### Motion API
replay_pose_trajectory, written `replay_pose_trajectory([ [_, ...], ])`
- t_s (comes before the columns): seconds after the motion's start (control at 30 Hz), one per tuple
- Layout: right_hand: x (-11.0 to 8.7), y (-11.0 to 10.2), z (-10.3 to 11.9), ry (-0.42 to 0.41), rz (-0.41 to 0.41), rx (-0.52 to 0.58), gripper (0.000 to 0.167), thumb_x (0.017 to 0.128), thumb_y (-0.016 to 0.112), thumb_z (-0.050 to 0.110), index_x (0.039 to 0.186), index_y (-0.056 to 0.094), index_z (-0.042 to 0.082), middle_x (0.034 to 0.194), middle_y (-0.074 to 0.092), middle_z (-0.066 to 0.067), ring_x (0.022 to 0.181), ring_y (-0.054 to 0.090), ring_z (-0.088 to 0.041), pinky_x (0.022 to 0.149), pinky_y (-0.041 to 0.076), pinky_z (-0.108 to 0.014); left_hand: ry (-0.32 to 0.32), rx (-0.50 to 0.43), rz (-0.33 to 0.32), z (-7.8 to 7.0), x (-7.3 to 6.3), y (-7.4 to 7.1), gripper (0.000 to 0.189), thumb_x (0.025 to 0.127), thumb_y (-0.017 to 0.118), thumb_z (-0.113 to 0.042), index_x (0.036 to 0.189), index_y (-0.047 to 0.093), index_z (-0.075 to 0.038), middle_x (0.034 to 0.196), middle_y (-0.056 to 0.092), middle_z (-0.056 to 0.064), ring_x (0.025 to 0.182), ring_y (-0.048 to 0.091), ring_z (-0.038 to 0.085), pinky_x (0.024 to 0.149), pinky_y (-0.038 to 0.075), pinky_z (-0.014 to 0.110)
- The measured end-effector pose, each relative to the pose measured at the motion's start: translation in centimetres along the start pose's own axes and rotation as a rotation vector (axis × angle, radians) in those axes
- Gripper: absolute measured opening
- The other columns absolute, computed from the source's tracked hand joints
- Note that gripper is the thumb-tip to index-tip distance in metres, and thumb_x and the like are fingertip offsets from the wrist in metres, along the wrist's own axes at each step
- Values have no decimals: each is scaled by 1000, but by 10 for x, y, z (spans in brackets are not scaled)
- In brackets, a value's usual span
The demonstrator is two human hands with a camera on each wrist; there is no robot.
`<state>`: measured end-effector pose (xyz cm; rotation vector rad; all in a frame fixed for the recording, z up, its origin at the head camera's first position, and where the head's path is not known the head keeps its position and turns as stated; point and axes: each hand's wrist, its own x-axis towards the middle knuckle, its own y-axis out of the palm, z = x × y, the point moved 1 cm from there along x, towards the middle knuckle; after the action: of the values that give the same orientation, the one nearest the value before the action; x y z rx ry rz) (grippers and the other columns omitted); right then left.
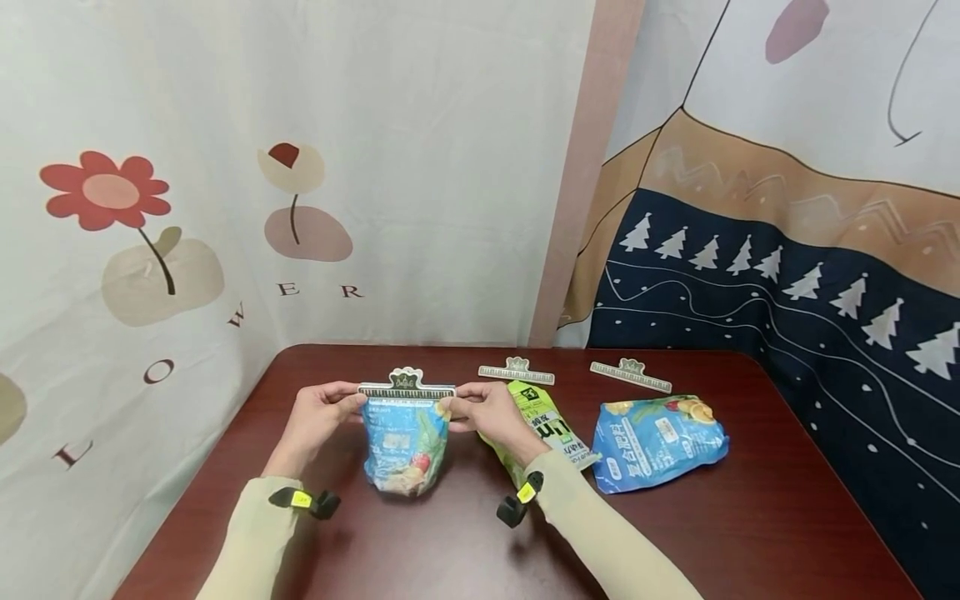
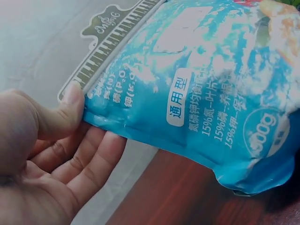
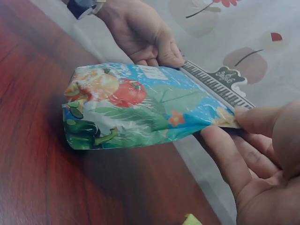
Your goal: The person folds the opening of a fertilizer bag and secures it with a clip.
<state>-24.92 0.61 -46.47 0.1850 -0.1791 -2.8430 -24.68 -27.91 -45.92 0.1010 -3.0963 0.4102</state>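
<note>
A blue fertilizer bag (image 1: pixel 397 446) with fruit and vegetable pictures hangs between both hands, its top edge in a piano-key-patterned bag clip (image 1: pixel 406 384). My left hand (image 1: pixel 321 417) pinches the bag's top left corner beside the clip's end, thumb in front and fingers behind. At the opposite corner my right hand (image 1: pixel 491 414) pinches the bag, its thumb at the clip's right end. In the left wrist view the printed text side of the bag (image 2: pixel 183 93) faces the camera. The right wrist view shows the bag's bottom (image 3: pixel 77 112) tilted close over the table.
A green bag (image 1: pixel 547 421) lies partly behind the right forearm. Farther right lies a second blue bag (image 1: pixel 656 442). Two more piano-key clips, a middle clip (image 1: pixel 517 372) and a right clip (image 1: pixel 632 375), rest near the back edge of the dark red table (image 1: pixel 420 550). Printed curtains hang behind.
</note>
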Motion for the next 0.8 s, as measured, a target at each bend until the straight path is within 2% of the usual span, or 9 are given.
replay_pose_trajectory([
  [0.17, 9, 4, -8, 62, -39, 46, 22, 91, 76, 9, 108, 72, -6, 98, 78, -17, 78, 78, -18, 77, 63, -33, -86, 24, 18, 2, 8, -2, 36, 95, 74, -11, 121, 67, 13, 85, 76, 0, 68, 72, 11, 75, 64, 42],
  [0.4, 20, 7, -23, 93, -98, 20, 20, 92, 77, 10, 103, 72, -7, 97, 77, -15, 73, 77, -16, 75, 63, -31, -187, 68, 69, 8, 18, -3, 39, 95, 74, -13, 124, 66, 12, 88, 75, 4, 68, 72, 12, 71, 63, 34],
  [0.57, 24, 11, -26, 90, -177, -129, 16, 91, 77, 8, 98, 74, -6, 91, 78, -16, 72, 77, -18, 70, 63, -30, -231, 115, 86, 16, 25, -3, 42, 94, 76, -15, 124, 65, 12, 87, 75, 7, 68, 70, 13, 71, 64, 35],
  [0.8, 27, 21, -24, 75, -287, -462, 17, 88, 81, 14, 85, 74, -1, 73, 74, -8, 58, 74, -15, 57, 59, -26, -262, 187, 111, 25, 34, -2, 38, 93, 76, -16, 119, 67, 11, 83, 74, 8, 70, 71, 15, 73, 64, 38],
])
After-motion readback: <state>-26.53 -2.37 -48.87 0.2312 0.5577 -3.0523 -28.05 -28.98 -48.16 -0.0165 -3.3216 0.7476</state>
